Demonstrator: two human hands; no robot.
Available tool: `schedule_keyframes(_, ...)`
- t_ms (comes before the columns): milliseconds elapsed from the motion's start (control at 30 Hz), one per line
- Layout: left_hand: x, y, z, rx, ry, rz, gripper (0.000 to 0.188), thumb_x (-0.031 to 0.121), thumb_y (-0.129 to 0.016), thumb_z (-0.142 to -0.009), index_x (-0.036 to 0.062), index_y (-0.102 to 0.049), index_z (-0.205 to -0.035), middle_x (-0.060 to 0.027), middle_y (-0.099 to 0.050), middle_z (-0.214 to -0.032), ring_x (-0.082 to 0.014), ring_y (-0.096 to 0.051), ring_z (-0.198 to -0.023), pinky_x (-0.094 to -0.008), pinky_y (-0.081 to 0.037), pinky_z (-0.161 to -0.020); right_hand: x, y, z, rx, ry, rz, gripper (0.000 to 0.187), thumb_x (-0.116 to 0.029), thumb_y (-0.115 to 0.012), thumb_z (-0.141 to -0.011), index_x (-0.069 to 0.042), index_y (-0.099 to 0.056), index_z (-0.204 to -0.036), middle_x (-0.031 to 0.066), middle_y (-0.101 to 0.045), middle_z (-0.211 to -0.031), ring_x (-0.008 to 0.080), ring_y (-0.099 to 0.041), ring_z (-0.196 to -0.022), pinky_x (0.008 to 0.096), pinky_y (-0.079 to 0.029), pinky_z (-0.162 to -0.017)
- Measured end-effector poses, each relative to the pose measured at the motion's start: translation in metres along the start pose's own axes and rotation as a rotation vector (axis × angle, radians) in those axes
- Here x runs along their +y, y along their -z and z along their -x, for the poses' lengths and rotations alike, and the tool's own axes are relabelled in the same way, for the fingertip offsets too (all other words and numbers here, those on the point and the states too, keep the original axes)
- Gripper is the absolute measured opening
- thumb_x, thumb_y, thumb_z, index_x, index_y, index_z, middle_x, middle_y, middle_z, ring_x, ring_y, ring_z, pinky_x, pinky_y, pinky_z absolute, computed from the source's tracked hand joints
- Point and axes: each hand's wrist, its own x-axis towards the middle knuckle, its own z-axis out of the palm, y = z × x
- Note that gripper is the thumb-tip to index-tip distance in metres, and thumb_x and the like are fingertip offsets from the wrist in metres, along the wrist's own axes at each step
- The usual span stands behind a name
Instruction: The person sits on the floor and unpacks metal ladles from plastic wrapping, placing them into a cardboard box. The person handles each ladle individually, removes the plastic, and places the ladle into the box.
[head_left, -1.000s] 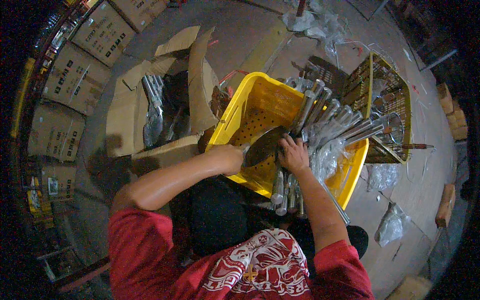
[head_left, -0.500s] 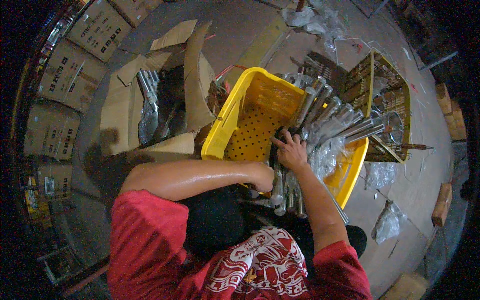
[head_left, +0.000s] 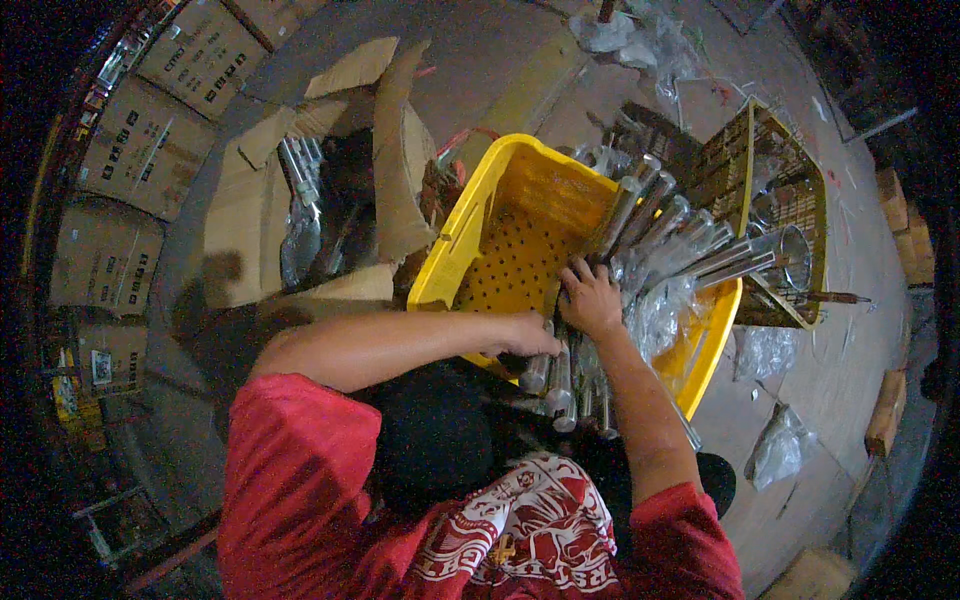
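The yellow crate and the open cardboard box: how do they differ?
The crate is yellow; the cardboard box is brown. The crate has a smooth rim; the box has flaps spread open. Metal tubes jut past the crate's rim; shiny metal pieces lie inside the box. Both are open above.

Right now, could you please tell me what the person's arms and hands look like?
The left hand and right hand are bare, without gloves. Short red sleeves leave the forearms uncovered; no watch or bracelet shows.
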Motion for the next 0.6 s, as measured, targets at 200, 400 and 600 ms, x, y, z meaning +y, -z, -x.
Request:
schedule_keyframes(200,0.002,-0.008,0.005,0.138,-0.122,-0.253,0.062,0.036,-0.066,-0.081,-0.0103,-0.058,-0.122,-0.0320,-0.062,-0.122,-0.0422,-0.063,-0.113,-0.0478,-0.050,-0.096,0.007,-0.009,0.003,0.069,0.000,-0.038,0.062,-0.037,-0.069,-0.084,-0.026,-0.047,-0.141,0.0043,-0.044,-0.147,0.0371,-0.048,-0.125,0.0581,-0.051,-0.092)
schedule_keyframes(400,-0.001,-0.004,0.009,0.083,-0.177,-0.310,0.075,0.038,-0.066,-0.081,-0.0104,-0.048,-0.136,-0.0325,-0.054,-0.134,-0.0417,-0.054,-0.126,-0.0451,-0.044,-0.106,0.008,-0.015,0.001,0.109,-0.054,-0.032,0.068,-0.039,-0.073,-0.080,-0.030,-0.047,-0.142,0.0115,-0.039,-0.150,0.0408,-0.049,-0.125,0.0583,-0.052,-0.090)
schedule_keyframes(600,-0.006,-0.010,-0.006,0.108,-0.264,-0.243,0.074,0.041,-0.066,-0.082,-0.0120,-0.052,-0.131,-0.0316,-0.059,-0.129,-0.0419,-0.059,-0.119,-0.0451,-0.049,-0.099,0.006,-0.015,0.009,0.197,0.008,-0.083,0.059,-0.033,-0.074,-0.077,-0.027,-0.053,-0.132,0.0098,-0.032,-0.156,0.0394,-0.047,-0.123,0.0553,-0.052,-0.089)
